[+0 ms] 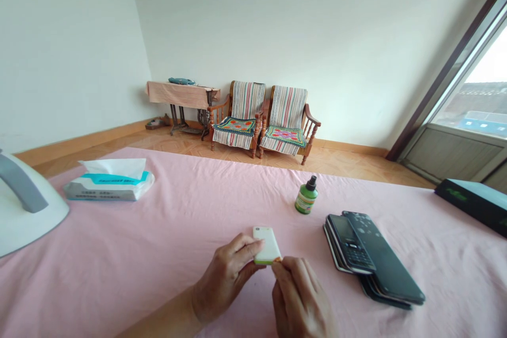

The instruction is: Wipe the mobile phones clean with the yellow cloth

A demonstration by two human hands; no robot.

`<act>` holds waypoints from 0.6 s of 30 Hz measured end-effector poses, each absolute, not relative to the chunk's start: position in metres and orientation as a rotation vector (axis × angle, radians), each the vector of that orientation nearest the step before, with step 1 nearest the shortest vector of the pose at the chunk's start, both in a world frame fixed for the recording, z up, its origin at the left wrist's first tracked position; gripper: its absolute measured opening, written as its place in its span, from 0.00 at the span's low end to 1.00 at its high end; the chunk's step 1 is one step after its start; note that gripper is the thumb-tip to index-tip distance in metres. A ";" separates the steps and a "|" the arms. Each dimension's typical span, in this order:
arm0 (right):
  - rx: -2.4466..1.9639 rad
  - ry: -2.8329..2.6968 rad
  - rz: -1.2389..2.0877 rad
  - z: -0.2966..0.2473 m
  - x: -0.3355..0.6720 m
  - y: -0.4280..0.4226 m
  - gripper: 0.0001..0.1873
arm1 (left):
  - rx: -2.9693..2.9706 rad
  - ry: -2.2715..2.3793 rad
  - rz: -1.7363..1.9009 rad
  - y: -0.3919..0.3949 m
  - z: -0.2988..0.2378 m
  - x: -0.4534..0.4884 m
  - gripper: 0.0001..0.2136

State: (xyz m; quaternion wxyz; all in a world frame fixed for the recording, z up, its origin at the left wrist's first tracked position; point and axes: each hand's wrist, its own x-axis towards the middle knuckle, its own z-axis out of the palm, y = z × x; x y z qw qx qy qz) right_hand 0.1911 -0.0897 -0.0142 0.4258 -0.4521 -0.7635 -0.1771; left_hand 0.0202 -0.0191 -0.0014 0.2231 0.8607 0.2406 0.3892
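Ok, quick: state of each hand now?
Left hand: closed on the small white phone.
Right hand: fingertips pinching the phone's near corner.

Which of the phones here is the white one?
The small phone pinched between the left hand and right hand; the other phones are dark and lie stacked to its right.

The left hand [224, 277] and its forearm, entering from 7 o'clock, are bare; the right hand [299, 301], at 6 o'clock, is bare too.
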 end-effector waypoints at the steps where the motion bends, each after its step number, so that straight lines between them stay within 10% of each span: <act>1: -1.127 -1.912 -0.432 -0.014 0.191 -0.090 0.13 | 2.376 0.671 1.076 -0.019 -0.002 0.020 0.12; 18: -1.037 -1.854 -0.273 -0.003 0.183 -0.092 0.15 | 2.382 0.655 1.133 -0.021 0.003 0.020 0.12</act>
